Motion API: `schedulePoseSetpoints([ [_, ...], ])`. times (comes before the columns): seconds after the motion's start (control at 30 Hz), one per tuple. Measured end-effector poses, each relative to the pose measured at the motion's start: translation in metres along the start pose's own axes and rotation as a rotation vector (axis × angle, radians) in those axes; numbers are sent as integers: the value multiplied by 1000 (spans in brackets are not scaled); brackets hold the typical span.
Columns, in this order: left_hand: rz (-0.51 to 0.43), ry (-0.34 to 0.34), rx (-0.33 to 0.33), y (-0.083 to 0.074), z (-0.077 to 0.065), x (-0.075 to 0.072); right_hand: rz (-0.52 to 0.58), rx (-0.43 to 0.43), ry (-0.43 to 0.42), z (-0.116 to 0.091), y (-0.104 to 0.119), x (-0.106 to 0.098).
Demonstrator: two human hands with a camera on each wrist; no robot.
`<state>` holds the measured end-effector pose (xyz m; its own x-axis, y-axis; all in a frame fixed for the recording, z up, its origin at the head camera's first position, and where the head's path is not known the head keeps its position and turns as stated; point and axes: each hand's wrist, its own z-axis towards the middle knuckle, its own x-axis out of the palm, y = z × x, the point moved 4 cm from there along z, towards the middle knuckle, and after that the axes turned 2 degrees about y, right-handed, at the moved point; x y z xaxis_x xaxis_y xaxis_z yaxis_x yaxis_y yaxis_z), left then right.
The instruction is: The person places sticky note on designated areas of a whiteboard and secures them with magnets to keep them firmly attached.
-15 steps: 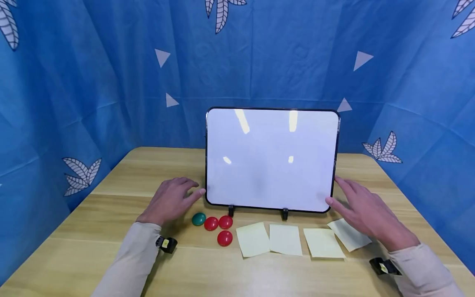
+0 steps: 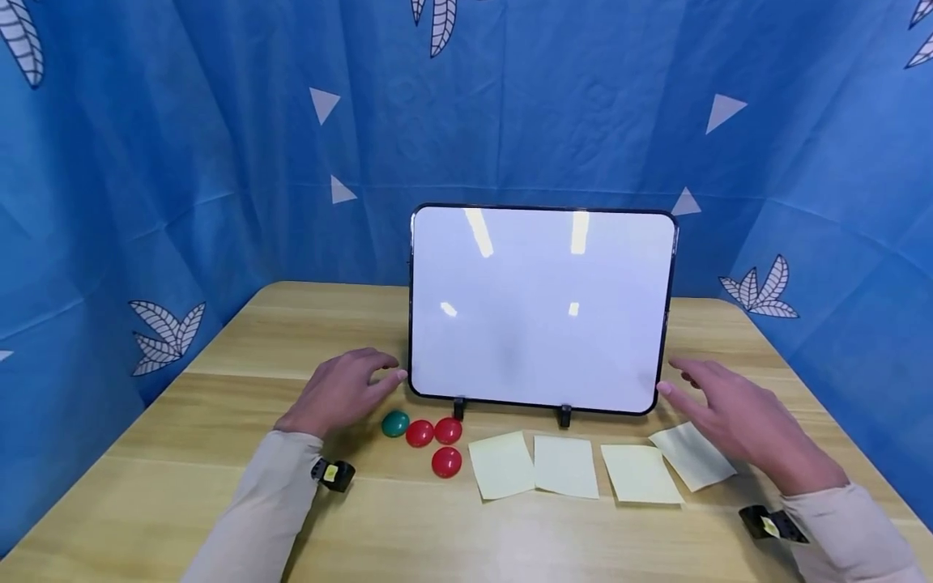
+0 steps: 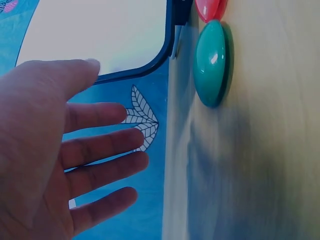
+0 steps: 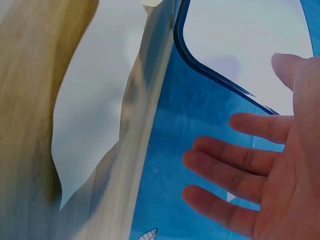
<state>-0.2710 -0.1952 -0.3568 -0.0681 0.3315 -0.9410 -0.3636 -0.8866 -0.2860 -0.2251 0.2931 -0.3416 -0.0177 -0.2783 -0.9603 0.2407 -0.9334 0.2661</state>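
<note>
A black-framed whiteboard (image 2: 539, 324) stands upright on two small black feet (image 2: 564, 416). My left hand (image 2: 342, 391) is beside its lower left corner, thumb tip close to the frame. In the left wrist view that hand's fingers (image 3: 107, 142) are spread, with nothing between them. At the lower right corner, my right hand (image 2: 743, 413) has its thumb near the frame edge and its fingers (image 4: 235, 170) extended and bare of any object. A green round magnet (image 2: 395, 423) lies nearest the left hand, with red round magnets (image 2: 447, 462) beside it.
Several pale yellow sticky notes (image 2: 501, 466) lie in a row before the board, the rightmost note (image 2: 692, 456) partly under the right forearm's side. The wooden table (image 2: 408, 534) is bounded behind and at the sides by a blue curtain (image 2: 240, 162).
My right hand has drawn slightly right, away from the board's edge. My left hand stays by the left corner. The whole head view has shifted a little.
</note>
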Motion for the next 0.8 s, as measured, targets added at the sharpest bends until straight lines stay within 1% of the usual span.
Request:
schedulePoseSetpoints([
  [0.17,-15,-1,-20,-2,0,1,8,5,3,-4,-3,0],
  [0.3,-30,-6,-13,-5,1,1,8,3,2,-6,-7,1],
  [0.4,-60,23,-18,-6,1,3,14,3,10,-7,-11,2],
  [0.53,-122,86,-31,-6,0,6,16,5,26,-7,-15,3],
  [0.73,-211,138,-43,-7,-3,7,14,-43,37,-7,-18,6],
  [0.8,-232,152,-53,-6,-5,8,15,-44,44,-6,-19,7],
])
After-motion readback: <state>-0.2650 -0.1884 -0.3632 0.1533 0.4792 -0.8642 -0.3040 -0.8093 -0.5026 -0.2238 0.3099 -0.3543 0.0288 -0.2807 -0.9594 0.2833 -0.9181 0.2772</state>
